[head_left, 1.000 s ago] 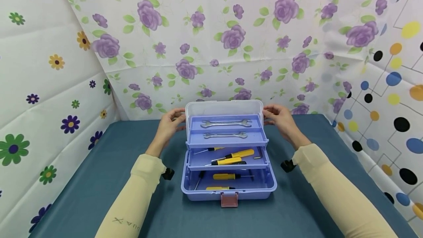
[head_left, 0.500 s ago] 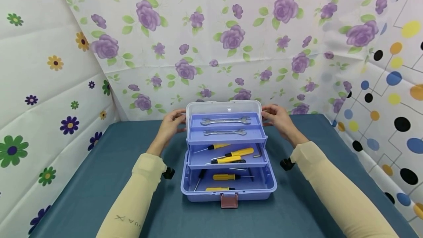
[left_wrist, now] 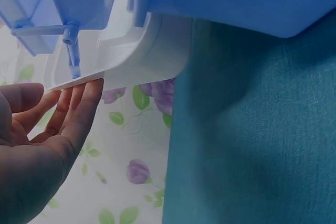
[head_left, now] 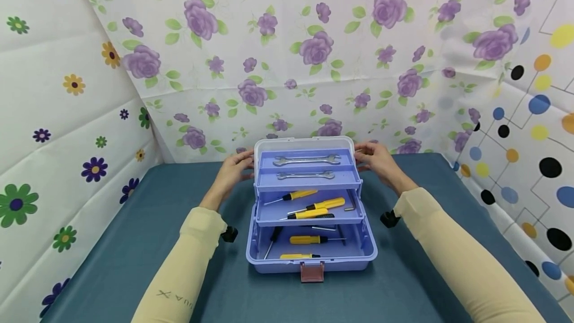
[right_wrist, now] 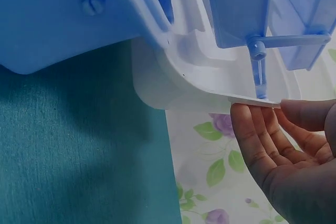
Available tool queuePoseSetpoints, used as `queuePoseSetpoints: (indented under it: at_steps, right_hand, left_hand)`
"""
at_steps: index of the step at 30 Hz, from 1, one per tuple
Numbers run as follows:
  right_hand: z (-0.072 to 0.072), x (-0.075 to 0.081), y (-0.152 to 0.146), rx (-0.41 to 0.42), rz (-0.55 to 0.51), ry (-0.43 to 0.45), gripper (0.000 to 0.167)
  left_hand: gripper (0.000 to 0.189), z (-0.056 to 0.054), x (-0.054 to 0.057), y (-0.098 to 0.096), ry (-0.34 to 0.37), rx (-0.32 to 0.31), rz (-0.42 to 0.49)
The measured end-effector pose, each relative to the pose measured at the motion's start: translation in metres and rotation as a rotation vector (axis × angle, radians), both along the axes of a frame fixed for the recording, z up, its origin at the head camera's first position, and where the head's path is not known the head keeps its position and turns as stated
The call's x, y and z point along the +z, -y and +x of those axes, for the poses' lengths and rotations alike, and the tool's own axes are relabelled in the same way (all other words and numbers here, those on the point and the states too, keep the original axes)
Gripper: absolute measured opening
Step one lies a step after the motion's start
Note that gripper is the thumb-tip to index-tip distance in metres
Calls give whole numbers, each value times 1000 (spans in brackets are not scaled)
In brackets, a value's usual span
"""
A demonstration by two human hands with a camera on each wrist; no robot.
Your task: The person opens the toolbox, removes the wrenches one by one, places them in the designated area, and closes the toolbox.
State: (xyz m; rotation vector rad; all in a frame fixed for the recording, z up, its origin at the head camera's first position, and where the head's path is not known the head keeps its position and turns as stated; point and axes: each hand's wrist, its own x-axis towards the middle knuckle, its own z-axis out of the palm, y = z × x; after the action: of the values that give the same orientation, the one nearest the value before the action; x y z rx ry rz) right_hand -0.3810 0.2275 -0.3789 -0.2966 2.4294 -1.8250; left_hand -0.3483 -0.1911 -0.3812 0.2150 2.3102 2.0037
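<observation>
A blue toolbox (head_left: 314, 265) stands unfolded on the table, its whitish translucent lid (head_left: 305, 142) raised at the back. My left hand (head_left: 229, 171) holds the lid's left side; in the left wrist view its fingertips (left_wrist: 94, 85) lie against the outer wall, the thumb by the edge. Mirroring that, my right hand (head_left: 377, 163) holds the right side, thumb tip at the rim in the right wrist view. Two open-end wrenches (head_left: 307, 160) lie in the top tray (head_left: 265, 177). Yellow-handled screwdrivers (head_left: 325, 204) and a hex key (head_left: 351, 200) lie in the middle tray (head_left: 264, 218).
More yellow-handled screwdrivers (head_left: 307, 239) and a black-handled tool (head_left: 274, 235) lie in the bottom compartment. A reddish latch (head_left: 312, 272) hangs at the front. Blue-green cloth (head_left: 148, 243) covers the table, with a flowered curtain (head_left: 287, 54) close behind the lid.
The lid has tilted further back, carried by both hands. Both trays have swung up and back, showing more of the middle tray and bottom compartment.
</observation>
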Motion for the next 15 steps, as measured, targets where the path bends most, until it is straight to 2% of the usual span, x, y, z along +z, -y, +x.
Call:
queuePoseSetpoints:
  at_steps: [8, 15]
  right_hand:
    - [-5, -5, -1, 3, -51, 39, 38]
    - [-8, -9, -1, -9, -36, 58, 37]
  left_hand:
    - [46, -1, -3, 1, 10, -26, 14]
    - [46, -5, -6, 1, 5, -26, -18]
